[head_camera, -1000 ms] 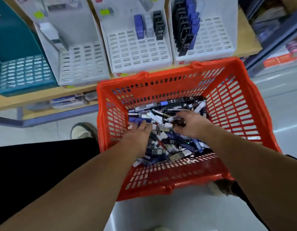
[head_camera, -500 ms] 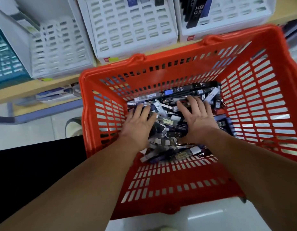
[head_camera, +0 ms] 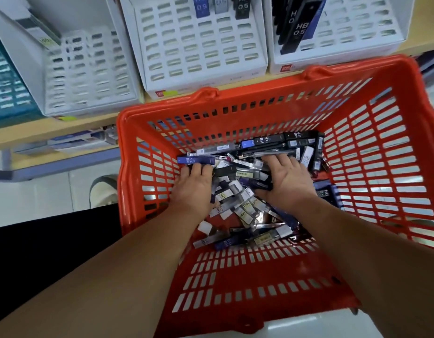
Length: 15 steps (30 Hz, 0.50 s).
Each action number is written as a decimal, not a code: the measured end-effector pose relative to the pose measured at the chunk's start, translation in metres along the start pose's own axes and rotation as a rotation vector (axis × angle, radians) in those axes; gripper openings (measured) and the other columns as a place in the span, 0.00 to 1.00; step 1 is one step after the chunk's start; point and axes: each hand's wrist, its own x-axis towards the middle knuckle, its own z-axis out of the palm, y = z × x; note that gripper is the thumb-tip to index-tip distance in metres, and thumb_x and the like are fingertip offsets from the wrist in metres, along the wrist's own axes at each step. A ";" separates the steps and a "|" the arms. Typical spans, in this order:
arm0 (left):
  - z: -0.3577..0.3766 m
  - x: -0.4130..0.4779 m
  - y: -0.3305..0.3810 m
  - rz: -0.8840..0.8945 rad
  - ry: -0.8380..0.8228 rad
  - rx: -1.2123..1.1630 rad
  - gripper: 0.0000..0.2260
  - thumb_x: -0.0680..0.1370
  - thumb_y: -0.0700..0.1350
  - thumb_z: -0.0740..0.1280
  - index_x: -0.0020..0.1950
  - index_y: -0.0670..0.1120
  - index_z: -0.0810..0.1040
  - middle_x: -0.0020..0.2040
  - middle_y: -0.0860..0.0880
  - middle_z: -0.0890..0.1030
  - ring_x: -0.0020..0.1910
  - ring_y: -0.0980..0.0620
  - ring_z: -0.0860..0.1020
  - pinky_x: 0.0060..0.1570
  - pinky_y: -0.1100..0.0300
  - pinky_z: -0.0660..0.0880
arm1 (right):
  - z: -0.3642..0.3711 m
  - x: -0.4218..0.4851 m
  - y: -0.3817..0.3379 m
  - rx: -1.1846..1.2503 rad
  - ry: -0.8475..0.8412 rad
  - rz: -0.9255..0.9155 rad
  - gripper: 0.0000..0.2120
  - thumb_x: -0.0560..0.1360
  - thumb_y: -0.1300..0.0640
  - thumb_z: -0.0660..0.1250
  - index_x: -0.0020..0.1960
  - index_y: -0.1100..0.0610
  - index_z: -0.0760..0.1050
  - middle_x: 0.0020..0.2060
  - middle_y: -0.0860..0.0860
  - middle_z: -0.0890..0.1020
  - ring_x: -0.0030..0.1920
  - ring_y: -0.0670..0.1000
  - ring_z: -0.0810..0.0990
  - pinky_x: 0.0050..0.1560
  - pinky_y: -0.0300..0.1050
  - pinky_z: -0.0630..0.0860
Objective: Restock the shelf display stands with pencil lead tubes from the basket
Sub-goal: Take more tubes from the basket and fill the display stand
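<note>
Head view. You have both hands down inside the red basket (head_camera: 259, 93), which sits in front of the wooden shelf (head_camera: 40, 132) and just below the display stands.

Your left hand (head_camera: 194, 189) rests on the left side of the pile of lead tubes (head_camera: 242, 206). Its fingers are bent at the knuckles and the tips are sunk in among the tubes, right beside a blue tube (head_camera: 196, 160) that lies crosswise at the far left of the pile. I cannot tell whether that hand has hold of anything.

Your right hand (head_camera: 289, 181) lies palm down on the right side of the pile. Its fingers run fairly straight and spread, with the tips hidden under the tubes at the far end. It presses on the pile and grasps no single tube.

The tubes fill the floor of the basket in a loose heap of black, blue and grey, lying at all angles between and around your hands.

On the shelf, the middle white stand (head_camera: 198, 57) shows a few tubes at its top edge. The right white stand (head_camera: 345, 32) carries a column of black tubes (head_camera: 296, 28) on its left side. The left white stand (head_camera: 84, 69) is blurred. A teal stand (head_camera: 6, 81) shows at the left edge of the frame.

A shoe (head_camera: 103, 189) is on the floor to the left of the basket.
</note>
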 end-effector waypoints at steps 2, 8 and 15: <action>0.000 0.001 0.000 -0.023 0.021 -0.081 0.37 0.73 0.55 0.77 0.75 0.49 0.63 0.68 0.47 0.70 0.67 0.44 0.68 0.67 0.51 0.70 | -0.003 0.004 0.002 0.044 -0.009 0.022 0.40 0.71 0.35 0.74 0.75 0.46 0.60 0.69 0.52 0.70 0.69 0.57 0.68 0.72 0.55 0.65; -0.001 -0.005 0.005 -0.061 -0.062 -0.372 0.34 0.73 0.47 0.78 0.74 0.48 0.66 0.63 0.46 0.74 0.62 0.45 0.73 0.54 0.51 0.76 | -0.008 0.009 -0.005 0.080 -0.077 0.081 0.36 0.73 0.40 0.74 0.71 0.50 0.59 0.66 0.53 0.72 0.68 0.57 0.70 0.70 0.55 0.70; -0.012 -0.005 0.011 -0.096 -0.118 -0.521 0.36 0.73 0.45 0.75 0.79 0.48 0.66 0.40 0.49 0.78 0.38 0.50 0.79 0.32 0.57 0.73 | -0.010 0.005 -0.006 0.090 -0.107 0.106 0.31 0.75 0.45 0.72 0.70 0.49 0.58 0.60 0.53 0.77 0.61 0.57 0.75 0.62 0.53 0.73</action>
